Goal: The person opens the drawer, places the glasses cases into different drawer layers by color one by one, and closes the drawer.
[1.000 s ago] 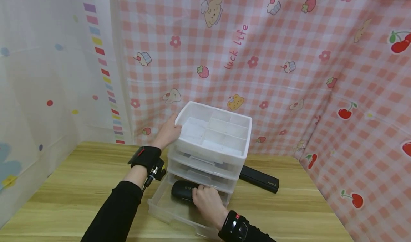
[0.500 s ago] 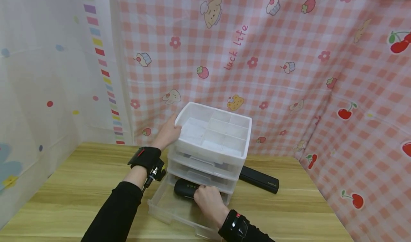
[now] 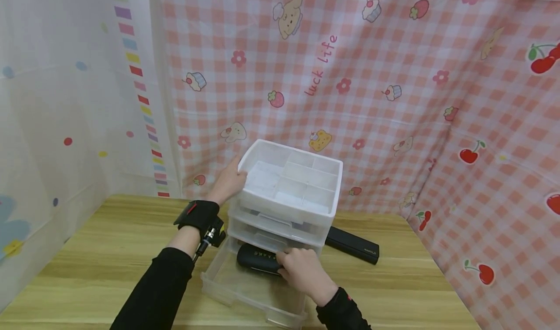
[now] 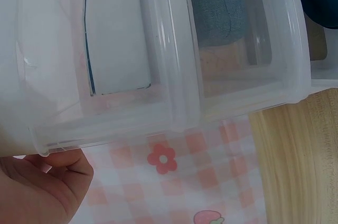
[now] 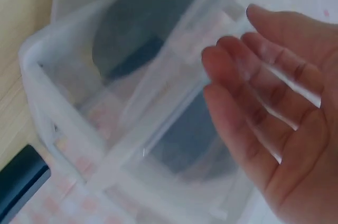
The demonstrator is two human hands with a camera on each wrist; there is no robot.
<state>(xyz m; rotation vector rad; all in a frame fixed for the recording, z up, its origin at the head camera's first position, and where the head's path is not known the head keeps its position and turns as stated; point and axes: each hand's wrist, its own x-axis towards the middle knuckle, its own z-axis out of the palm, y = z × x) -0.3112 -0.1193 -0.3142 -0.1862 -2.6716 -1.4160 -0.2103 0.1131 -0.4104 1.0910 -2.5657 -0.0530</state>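
Note:
A white and clear plastic drawer unit (image 3: pixel 280 225) stands on the table, its top tray divided into compartments. My left hand (image 3: pixel 229 180) grips the unit's upper left side. The bottom drawer (image 3: pixel 240 291) is pulled out. A dark rounded case with small lettering, like a glasses case (image 3: pixel 257 259), lies inside towards the back. My right hand (image 3: pixel 306 272) is over the drawer's right side by the case's right end. In the right wrist view, the fingers (image 5: pixel 240 129) are loosely extended and hold nothing; that view is blurred.
A long black box (image 3: pixel 354 245) lies right of the unit on the wooden table (image 3: pixel 385 291). Through the unit's clear side, a white flat item (image 4: pixel 116 34) and a blue-grey fabric item (image 4: pixel 216 7) show in higher drawers. Patterned curtains (image 3: pixel 393 126) surround the table.
The dark case has shifted slightly right and turned in the drawer. My right hand has let go of it and moved right. My left hand stays on the unit.

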